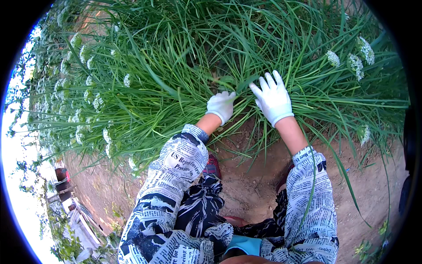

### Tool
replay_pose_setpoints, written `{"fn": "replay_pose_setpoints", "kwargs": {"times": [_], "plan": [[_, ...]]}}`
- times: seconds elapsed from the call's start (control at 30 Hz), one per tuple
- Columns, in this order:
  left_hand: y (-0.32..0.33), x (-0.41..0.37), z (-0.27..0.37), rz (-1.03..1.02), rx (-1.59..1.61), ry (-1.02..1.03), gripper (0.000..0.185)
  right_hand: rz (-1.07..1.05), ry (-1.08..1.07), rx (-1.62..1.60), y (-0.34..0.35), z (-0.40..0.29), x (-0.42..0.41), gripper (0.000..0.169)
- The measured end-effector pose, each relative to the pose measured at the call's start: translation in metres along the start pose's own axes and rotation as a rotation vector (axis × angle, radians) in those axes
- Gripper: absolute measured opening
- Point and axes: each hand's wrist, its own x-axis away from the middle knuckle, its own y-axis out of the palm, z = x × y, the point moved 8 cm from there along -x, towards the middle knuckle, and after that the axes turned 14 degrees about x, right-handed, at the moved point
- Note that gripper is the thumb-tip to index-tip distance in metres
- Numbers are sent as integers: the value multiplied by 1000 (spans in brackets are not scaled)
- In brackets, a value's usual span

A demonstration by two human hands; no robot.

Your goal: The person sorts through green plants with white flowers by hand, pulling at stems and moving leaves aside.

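Observation:
My left hand [221,106], in a white knit glove, is curled low among long, narrow green leaves of what look like garlic chives [155,112]. A broader, blurred green leaf [246,83] rises by its fingertips and seems to be in its grip, though the fingers hide the hold. To its right, my right hand [273,97], in a matching glove, lies palm down with fingers spread against the leaves. Blades fan out to both sides of the hands. Brown soil [245,130] shows at the base of the clump between my wrists.
White flower heads stand at the left [98,101] and right [356,66]. My shoe [212,166] is close to the clump's near edge, on bare dirt ground [244,188]. Loose leaves hang across my right sleeve [310,188]. Boards [84,217] lie at the lower left.

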Motion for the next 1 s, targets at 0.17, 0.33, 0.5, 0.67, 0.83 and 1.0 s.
{"fn": "replay_pose_setpoints", "kwargs": {"times": [0.17, 0.33, 0.5, 0.67, 0.83, 1.0], "plan": [[10, 11, 25, -4, -59, 85, 50, -61, 33, 47, 12, 2, -2, 48], [7, 13, 14, -120, -46, 112, 56, -304, 5, 156, 18, -12, -13, 41], [-13, 6, 1, -338, 150, 106, 40, -201, -39, 23, 29, -6, 1, 36], [-97, -26, -67, 122, 233, -130, 31, -127, -22, 63, 33, -7, 1, 34], [-60, -84, -6, -161, 91, 48, 26, -178, -64, 57, 25, -6, 3, 31], [34, -112, -45, -380, -94, -138, 30, -148, -32, 49, 31, -6, 3, 37]]}}
